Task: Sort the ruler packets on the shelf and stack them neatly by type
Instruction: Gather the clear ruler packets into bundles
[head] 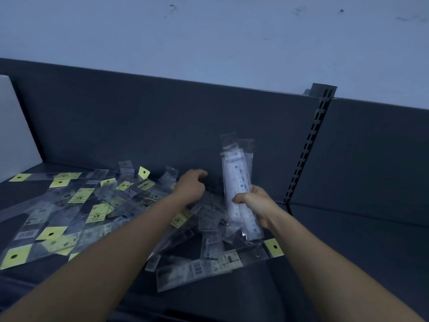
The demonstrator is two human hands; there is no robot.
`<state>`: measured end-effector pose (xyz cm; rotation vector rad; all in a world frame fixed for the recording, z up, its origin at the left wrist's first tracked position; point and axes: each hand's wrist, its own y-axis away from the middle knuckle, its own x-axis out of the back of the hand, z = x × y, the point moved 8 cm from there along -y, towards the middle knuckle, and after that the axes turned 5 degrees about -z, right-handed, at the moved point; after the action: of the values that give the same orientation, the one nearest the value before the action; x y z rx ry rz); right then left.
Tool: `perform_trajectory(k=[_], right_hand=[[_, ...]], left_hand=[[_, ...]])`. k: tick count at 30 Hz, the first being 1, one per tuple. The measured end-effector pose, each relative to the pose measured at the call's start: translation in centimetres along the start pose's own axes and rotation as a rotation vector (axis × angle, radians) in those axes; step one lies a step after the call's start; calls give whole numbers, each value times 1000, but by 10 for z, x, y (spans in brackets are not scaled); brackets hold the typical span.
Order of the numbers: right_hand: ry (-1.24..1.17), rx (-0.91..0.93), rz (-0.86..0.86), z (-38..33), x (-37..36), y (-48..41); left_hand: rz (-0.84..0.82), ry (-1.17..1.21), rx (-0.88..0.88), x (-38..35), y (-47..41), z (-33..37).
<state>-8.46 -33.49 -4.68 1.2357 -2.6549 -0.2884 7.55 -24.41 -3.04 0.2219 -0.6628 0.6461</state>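
Sorting barely begun, by my read. Loose pile of ruler packets (69, 219) sprawls across the left and middle of the shelf (348, 252), overlapping at all angles. Yellow-tagged packets (96, 213) are mixed in with clear barcode packets (199, 270). No neat stack visible anywhere on the shelf.

Only sorted lot so far looks to be the bundle of white ruler packets (239, 182), several held together. It stands near upright, tilted slightly, above the right edge of the pile. Right hand (255, 205) has its grip clamped round the bundle's lower half, thumb on the near side.

Left hand (192, 184) is down in the pile's far edge near the back panel (162, 117), fingers curled. Cannot tell if its grip has a packet or is only touching; the fingertips are hidden.

Left to do: nearly all of the pile, plus setting down stacks by type.

Containers: no bin, box or tray in view, and the shelf alone carries everything. Right part of the shelf, past the slotted upright (308, 147), shows no packets. White panel (14, 126) stands at the far left.
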Motion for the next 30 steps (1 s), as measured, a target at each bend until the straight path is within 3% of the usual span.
perform_trajectory(k=[2,5,10,14,15,17,20,26,30], right_hand=[[12,-17,8,5,5,0],[43,-19,20,10,9,1],[10,-21,32,13,15,5],[-10,-4,28,15,19,6],[-16,-2,33,15,21,6],[-22,0,39,15,22,7],[-30,-6,36,15,23,8],[-24,-13,19,17,22,11],[-22,-13,18,17,22,11]], left_hand=[[-134,-331,-47,-13,2,0],[-323,-599,-85,-31,2,-5],[-203,-728,-134,-12,-8,-2],[83,-601,-202,16,-7,14],[26,-523,-202,16,-8,14],[-260,-384,-208,-2,-7,12],[-537,-563,-238,-28,4,12],[-722,-948,-172,-51,12,15],[-605,-1150,-322,-38,2,27]])
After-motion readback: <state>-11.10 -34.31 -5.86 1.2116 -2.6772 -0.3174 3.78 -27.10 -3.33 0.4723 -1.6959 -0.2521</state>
